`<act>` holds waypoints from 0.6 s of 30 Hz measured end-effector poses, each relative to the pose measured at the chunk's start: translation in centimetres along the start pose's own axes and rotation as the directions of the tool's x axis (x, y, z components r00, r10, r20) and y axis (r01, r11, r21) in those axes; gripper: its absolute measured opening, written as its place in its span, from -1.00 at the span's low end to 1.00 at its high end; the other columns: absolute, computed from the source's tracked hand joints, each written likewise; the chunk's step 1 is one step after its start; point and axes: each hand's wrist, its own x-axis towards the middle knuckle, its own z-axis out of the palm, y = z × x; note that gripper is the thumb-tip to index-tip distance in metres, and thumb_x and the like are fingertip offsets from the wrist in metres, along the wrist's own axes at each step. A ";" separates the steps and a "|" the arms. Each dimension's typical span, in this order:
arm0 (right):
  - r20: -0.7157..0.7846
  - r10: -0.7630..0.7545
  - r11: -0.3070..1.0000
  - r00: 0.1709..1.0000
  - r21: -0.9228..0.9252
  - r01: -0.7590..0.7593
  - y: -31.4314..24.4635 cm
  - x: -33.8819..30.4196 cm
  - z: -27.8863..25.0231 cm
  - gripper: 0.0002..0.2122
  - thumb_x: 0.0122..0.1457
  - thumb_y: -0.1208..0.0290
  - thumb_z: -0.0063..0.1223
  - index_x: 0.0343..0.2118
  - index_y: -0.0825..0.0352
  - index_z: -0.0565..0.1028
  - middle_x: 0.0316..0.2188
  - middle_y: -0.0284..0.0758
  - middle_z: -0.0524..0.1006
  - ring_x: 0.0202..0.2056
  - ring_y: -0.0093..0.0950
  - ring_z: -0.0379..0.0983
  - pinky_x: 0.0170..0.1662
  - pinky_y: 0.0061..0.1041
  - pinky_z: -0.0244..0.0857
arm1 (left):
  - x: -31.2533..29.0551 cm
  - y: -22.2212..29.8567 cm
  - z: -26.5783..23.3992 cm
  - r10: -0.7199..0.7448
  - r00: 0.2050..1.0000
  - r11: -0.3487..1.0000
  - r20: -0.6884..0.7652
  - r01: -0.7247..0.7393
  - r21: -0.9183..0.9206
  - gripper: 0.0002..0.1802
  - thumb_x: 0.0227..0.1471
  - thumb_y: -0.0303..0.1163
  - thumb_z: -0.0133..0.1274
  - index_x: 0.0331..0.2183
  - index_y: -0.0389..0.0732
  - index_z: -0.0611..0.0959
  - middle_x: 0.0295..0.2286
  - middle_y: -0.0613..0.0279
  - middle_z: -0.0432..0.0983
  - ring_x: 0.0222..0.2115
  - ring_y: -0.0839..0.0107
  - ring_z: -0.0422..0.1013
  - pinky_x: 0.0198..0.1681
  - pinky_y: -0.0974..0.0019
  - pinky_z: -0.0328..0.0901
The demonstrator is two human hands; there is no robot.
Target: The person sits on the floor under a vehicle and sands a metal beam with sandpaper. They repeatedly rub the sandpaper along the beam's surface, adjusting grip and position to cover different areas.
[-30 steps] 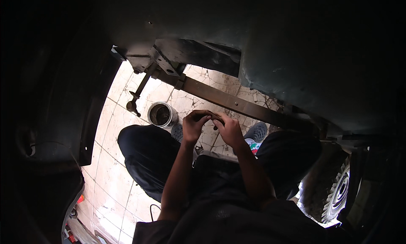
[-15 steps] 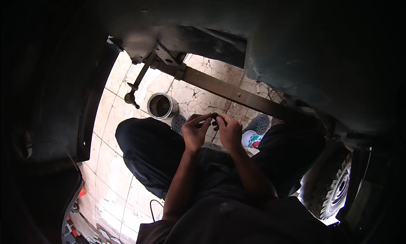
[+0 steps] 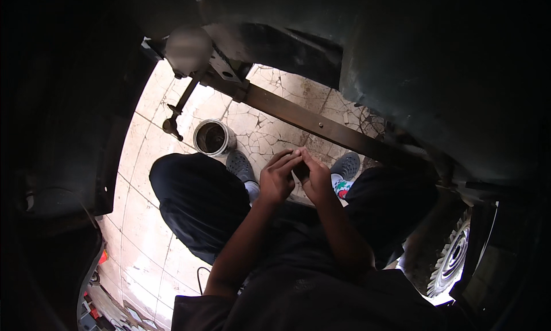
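Observation:
My left hand (image 3: 278, 175) and my right hand (image 3: 315, 176) meet at the fingertips in front of me, between my knees. The fingers of both are bent and pinched together. A small dark piece (image 3: 299, 168) shows in the shadow between them, mostly covered, and its kind cannot be made out. To the left of my hands an open metal can (image 3: 231, 140) stands on the floor, its inside dark and stained.
A long flat metal bar (image 3: 287, 112) slants across above my hands. A rod with a rounded end (image 3: 172, 124) hangs near the can. Dark bodywork (image 3: 425, 73) surrounds me. Cracked tiles (image 3: 258, 121) cover the floor, and a toothed-tread wheel (image 3: 453, 259) is at lower right.
My hands have come closer together, shifting slightly right, and the fingers now cover more of the small dark piece. The whole view has shifted a little.

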 end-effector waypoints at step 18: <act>-0.028 -0.502 0.576 0.864 -0.756 0.310 -5.7 7.1 -1.2 -0.78 0.32 0.42 0.27 -0.02 0.35 0.69 -0.19 -0.36 0.68 -0.24 -0.58 0.62 -0.21 -0.51 0.54 | 10.8 -8.0 -13.0 -0.411 0.904 0.824 0.119 0.313 0.473 -0.75 0.29 -0.26 0.12 -0.12 -0.15 0.78 -0.26 0.03 0.74 -0.22 0.06 0.66 -0.14 0.11 0.55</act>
